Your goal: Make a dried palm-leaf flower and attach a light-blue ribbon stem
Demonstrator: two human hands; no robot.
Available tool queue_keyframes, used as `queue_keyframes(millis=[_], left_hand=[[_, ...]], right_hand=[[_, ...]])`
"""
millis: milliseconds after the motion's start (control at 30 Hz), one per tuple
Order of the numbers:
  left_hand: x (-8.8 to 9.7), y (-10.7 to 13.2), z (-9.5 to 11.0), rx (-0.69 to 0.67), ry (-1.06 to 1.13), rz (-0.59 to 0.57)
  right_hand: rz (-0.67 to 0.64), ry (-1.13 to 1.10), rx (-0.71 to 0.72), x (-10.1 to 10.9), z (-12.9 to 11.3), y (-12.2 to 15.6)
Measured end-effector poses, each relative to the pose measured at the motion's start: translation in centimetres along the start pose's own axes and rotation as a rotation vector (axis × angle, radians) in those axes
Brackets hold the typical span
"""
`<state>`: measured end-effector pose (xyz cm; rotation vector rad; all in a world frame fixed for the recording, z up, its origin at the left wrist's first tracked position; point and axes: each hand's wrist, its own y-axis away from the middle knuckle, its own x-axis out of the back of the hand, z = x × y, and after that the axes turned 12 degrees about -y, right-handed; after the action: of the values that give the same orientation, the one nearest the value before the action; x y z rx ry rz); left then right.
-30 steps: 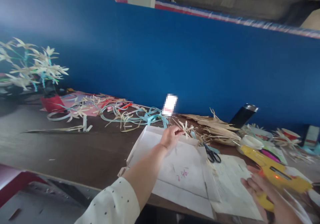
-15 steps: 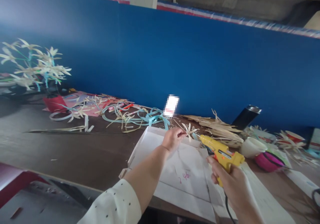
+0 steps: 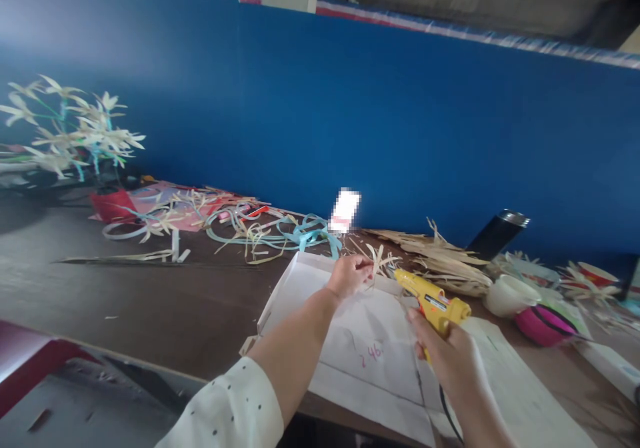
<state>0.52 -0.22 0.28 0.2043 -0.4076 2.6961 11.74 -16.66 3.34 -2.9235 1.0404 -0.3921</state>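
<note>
Between the fingers of my left hand (image 3: 351, 276) is a small pale flower (image 3: 382, 260) made of narrow dried strips, its petals spread to the right of my fingertips. My right hand (image 3: 447, 348) is wrapped around the handle of a yellow glue gun (image 3: 434, 301), whose nozzle points left, close beside the flower. Whether the nozzle touches the flower I cannot tell. Under both hands lies an open white cardboard box (image 3: 345, 368) with red handwritten figures. A dark cord hangs from the glue gun's handle.
Behind the box are light-blue ribbon (image 3: 307, 235), a blurred-out bright panel (image 3: 345, 210) and dried husks (image 3: 440, 261). To the right stand a tilted black flask (image 3: 497, 235), a white cup (image 3: 511, 295) and a pink pouch (image 3: 543, 325). A potted strip-flower plant (image 3: 113, 205) stands at left.
My right hand has brought the glue gun slightly left, so its nozzle is nearer the flower. My left hand keeps its hold on the flower almost in place.
</note>
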Motion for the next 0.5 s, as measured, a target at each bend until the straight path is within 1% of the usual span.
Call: queue_keyframes(millis=[100,233,500], left_hand=[[0.24,-0.08,0.25,0.016,0.085,-0.035],[0.36,-0.2,0.17,0.029,0.168,-0.085],[0.38,-0.16,0.28,0.051,0.21,-0.102]], right_hand=[[0.004,0.02,0.01,-0.35,-0.32,0.14],[0.007,-0.013,0.021,-0.88,-0.34,0.04],[-0.031,0.047,0.036,-1.06,0.04,-0.55]])
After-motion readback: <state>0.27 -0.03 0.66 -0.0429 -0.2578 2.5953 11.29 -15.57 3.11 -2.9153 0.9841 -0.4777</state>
